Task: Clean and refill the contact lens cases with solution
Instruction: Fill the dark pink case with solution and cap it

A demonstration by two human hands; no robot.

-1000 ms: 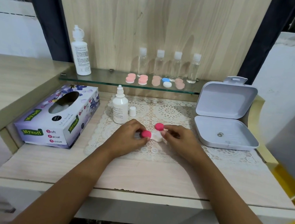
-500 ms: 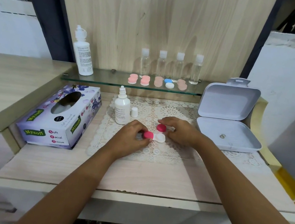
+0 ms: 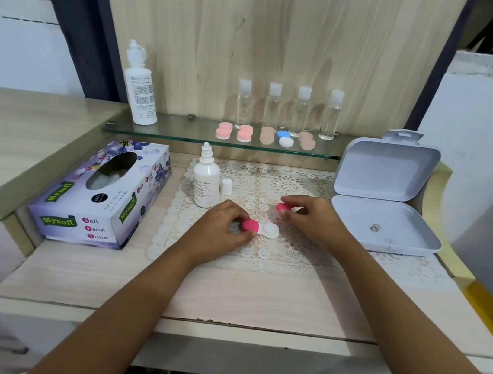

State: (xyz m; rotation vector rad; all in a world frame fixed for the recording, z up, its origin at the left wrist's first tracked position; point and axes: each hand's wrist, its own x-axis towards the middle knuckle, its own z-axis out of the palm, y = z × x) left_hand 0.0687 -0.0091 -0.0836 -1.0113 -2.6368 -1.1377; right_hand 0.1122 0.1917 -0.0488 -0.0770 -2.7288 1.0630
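Bench: pale wooden bench (image 3: 255, 296) across mid-frame, with a lace mat (image 3: 261, 252) on it and a glass shelf (image 3: 182, 135) behind.
Lens case: the white lens case (image 3: 270, 231) lies on the mat at centre, one well uncovered, the other under a pink lid (image 3: 250, 225).
Left hand: the left hand (image 3: 220, 227) has its grip pinching the lidded end.
Right hand: the right hand (image 3: 316, 222) has its grip pinching a loose pink cap (image 3: 283, 207), up and right of the case, apart from it.
Solution bottle: the solution bottle (image 3: 206, 181) stands open, its small white top (image 3: 226, 187) just beside it.
Edges: tissue box (image 3: 101, 198) at left, open white box (image 3: 385, 206) at right.

Print on the solution bottle (image 3: 205, 186) is too small to read.
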